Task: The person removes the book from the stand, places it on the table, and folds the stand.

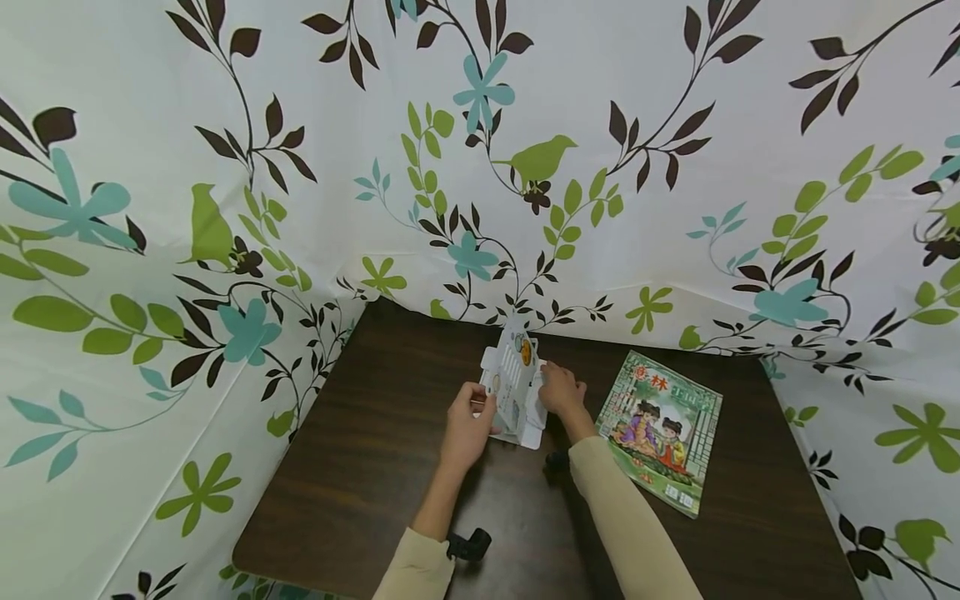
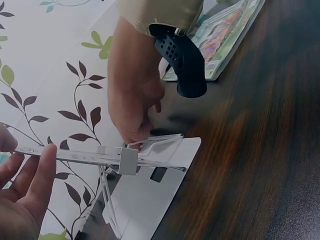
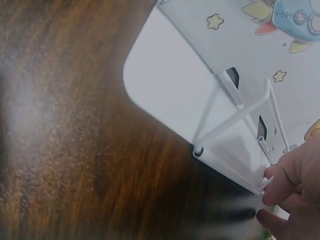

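Observation:
A white folding book stand (image 1: 513, 392) printed with cartoon pictures stands partly unfolded on the table between both hands. My left hand (image 1: 467, 427) pinches the left edge of its printed panel; the thumb and fingers (image 2: 44, 172) show on that thin edge in the left wrist view. On the other side, my right hand (image 1: 562, 393) is at the stand's right edge. In the right wrist view its fingertips pinch the end of a white wire support (image 3: 232, 120), by the hinge of the white base plate (image 3: 165, 75). Below the tilted panel, the base plate lies against the tabletop.
A magazine (image 1: 663, 429) with two illustrated children on its cover lies right of the stand, close to the right forearm. The dark wooden table (image 1: 360, 450) meets a leaf-and-bird patterned sheet (image 1: 570, 275) at the back. Black wrist devices (image 1: 468, 546) are on the wrists.

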`<state>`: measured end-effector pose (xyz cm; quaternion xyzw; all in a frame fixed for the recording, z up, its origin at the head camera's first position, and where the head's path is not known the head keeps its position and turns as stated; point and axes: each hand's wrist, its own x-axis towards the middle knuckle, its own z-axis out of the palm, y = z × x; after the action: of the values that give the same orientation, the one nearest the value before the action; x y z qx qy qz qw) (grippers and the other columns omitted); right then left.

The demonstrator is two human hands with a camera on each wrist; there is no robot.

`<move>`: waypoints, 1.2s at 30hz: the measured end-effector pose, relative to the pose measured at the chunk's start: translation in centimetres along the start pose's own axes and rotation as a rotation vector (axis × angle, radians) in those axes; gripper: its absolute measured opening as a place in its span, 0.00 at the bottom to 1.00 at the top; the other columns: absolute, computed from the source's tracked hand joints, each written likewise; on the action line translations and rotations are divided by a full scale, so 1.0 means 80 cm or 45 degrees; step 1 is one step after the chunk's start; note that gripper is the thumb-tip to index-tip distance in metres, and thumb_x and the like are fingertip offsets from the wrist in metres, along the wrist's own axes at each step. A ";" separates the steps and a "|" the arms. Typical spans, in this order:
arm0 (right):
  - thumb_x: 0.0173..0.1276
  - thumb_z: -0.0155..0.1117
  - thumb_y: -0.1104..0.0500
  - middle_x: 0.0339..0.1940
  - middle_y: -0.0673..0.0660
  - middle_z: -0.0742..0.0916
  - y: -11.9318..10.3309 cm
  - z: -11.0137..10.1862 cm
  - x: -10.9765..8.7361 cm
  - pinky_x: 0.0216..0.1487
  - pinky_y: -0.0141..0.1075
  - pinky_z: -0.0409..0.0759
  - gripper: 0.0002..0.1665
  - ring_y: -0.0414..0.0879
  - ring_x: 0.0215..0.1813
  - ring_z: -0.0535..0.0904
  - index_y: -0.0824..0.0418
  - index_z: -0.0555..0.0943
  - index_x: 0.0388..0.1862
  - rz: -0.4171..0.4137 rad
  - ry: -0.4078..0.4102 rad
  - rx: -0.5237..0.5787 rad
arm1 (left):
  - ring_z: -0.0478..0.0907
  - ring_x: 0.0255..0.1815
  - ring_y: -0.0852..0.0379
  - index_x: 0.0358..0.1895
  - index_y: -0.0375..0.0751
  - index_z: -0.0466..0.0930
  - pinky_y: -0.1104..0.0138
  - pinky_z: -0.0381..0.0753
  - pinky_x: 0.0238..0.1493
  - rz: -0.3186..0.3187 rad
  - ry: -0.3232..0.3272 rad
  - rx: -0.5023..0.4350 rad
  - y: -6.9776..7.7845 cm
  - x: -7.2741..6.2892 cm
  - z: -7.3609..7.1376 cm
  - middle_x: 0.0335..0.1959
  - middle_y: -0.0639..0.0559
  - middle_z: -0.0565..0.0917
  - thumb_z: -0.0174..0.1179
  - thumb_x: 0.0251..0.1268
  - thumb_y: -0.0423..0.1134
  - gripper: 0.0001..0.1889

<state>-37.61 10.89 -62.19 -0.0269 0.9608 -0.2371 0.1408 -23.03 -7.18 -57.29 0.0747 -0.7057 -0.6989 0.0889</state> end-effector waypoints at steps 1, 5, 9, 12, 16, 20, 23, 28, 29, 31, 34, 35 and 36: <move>0.76 0.48 0.68 0.88 0.60 0.66 0.000 -0.001 0.000 0.78 0.72 0.53 0.36 0.66 0.86 0.59 0.61 0.71 0.82 -0.007 0.001 0.001 | 0.86 0.47 0.42 0.51 0.34 0.78 0.51 0.93 0.34 0.000 -0.001 0.001 0.000 0.000 0.001 0.46 0.38 0.81 0.62 0.79 0.35 0.08; 0.76 0.48 0.67 0.88 0.60 0.66 0.000 -0.002 0.001 0.78 0.72 0.55 0.35 0.65 0.86 0.59 0.60 0.72 0.81 -0.023 0.005 -0.001 | 0.84 0.46 0.49 0.51 0.35 0.77 0.50 0.93 0.35 -0.006 0.005 0.000 0.002 -0.001 0.004 0.47 0.39 0.81 0.62 0.79 0.34 0.07; 0.77 0.48 0.67 0.88 0.58 0.67 0.001 -0.002 0.001 0.78 0.71 0.56 0.34 0.64 0.86 0.61 0.60 0.74 0.80 -0.034 0.023 0.003 | 0.83 0.45 0.51 0.51 0.35 0.77 0.48 0.92 0.36 -0.007 0.003 -0.012 0.001 -0.003 0.007 0.47 0.39 0.81 0.62 0.79 0.34 0.07; 0.77 0.48 0.68 0.87 0.58 0.68 0.002 -0.001 0.003 0.77 0.72 0.57 0.33 0.63 0.85 0.62 0.59 0.74 0.80 -0.044 0.042 0.012 | 0.84 0.45 0.49 0.51 0.35 0.77 0.49 0.93 0.36 0.000 -0.009 -0.016 -0.001 -0.002 0.009 0.46 0.39 0.81 0.63 0.79 0.34 0.08; 0.78 0.47 0.68 0.87 0.58 0.69 0.004 0.001 0.006 0.78 0.72 0.57 0.32 0.63 0.85 0.62 0.60 0.75 0.79 -0.051 0.057 0.023 | 0.85 0.45 0.45 0.50 0.35 0.78 0.50 0.93 0.36 -0.001 -0.030 0.000 -0.003 -0.001 0.010 0.44 0.39 0.82 0.62 0.79 0.34 0.07; 0.78 0.46 0.69 0.87 0.59 0.68 0.006 0.005 0.008 0.79 0.73 0.56 0.34 0.63 0.86 0.61 0.61 0.74 0.80 -0.058 0.040 0.045 | 0.86 0.43 0.44 0.50 0.34 0.78 0.50 0.93 0.37 0.017 -0.036 0.048 -0.005 -0.001 0.007 0.42 0.40 0.83 0.62 0.79 0.35 0.07; 0.77 0.45 0.70 0.88 0.60 0.66 0.006 0.007 0.009 0.79 0.74 0.55 0.36 0.63 0.88 0.57 0.61 0.71 0.82 -0.070 0.014 0.077 | 0.87 0.39 0.48 0.48 0.35 0.79 0.58 0.91 0.36 0.042 -0.020 0.129 -0.007 -0.003 0.004 0.41 0.41 0.85 0.63 0.79 0.37 0.08; 0.76 0.44 0.71 0.89 0.62 0.64 0.007 0.008 0.008 0.80 0.76 0.54 0.38 0.64 0.90 0.54 0.62 0.68 0.84 -0.083 -0.014 0.103 | 0.87 0.38 0.53 0.47 0.38 0.81 0.71 0.80 0.35 0.052 -0.007 0.219 -0.008 -0.005 0.001 0.40 0.44 0.88 0.64 0.79 0.40 0.08; 0.75 0.44 0.71 0.89 0.62 0.64 0.008 0.008 0.009 0.80 0.75 0.53 0.38 0.63 0.90 0.53 0.62 0.68 0.84 -0.081 -0.019 0.100 | 0.87 0.38 0.53 0.47 0.38 0.81 0.71 0.80 0.35 0.050 -0.009 0.223 -0.008 -0.006 0.001 0.40 0.44 0.88 0.63 0.79 0.40 0.08; 0.75 0.45 0.70 0.89 0.61 0.63 0.009 0.007 0.009 0.80 0.75 0.53 0.37 0.63 0.90 0.53 0.62 0.69 0.84 -0.072 -0.031 0.078 | 0.88 0.38 0.52 0.47 0.39 0.81 0.71 0.80 0.34 0.046 -0.013 0.227 -0.008 -0.006 0.001 0.40 0.45 0.88 0.64 0.80 0.40 0.08; 0.74 0.46 0.70 0.89 0.60 0.64 0.009 0.002 0.010 0.81 0.74 0.52 0.37 0.62 0.90 0.53 0.62 0.70 0.83 -0.065 -0.046 0.048 | 0.88 0.38 0.53 0.47 0.40 0.81 0.71 0.79 0.33 0.043 -0.012 0.225 -0.007 -0.007 0.003 0.40 0.46 0.88 0.63 0.80 0.40 0.07; 0.74 0.47 0.70 0.89 0.60 0.65 0.009 0.000 0.010 0.81 0.74 0.51 0.37 0.62 0.90 0.54 0.61 0.71 0.82 -0.064 -0.048 0.044 | 0.88 0.37 0.53 0.47 0.40 0.81 0.70 0.79 0.33 0.045 -0.011 0.221 -0.006 -0.007 0.004 0.40 0.45 0.88 0.63 0.79 0.40 0.07; 0.74 0.47 0.70 0.89 0.61 0.65 0.008 -0.002 0.010 0.80 0.74 0.51 0.37 0.63 0.90 0.54 0.62 0.71 0.82 -0.069 -0.051 0.040 | 0.88 0.37 0.53 0.47 0.40 0.81 0.70 0.80 0.33 0.049 -0.009 0.217 -0.006 -0.007 0.005 0.40 0.45 0.88 0.64 0.79 0.40 0.07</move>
<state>-38.42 11.45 -62.60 -0.0554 0.9530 -0.2552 0.1539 -22.58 -6.69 -57.77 0.0660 -0.7643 -0.6347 0.0932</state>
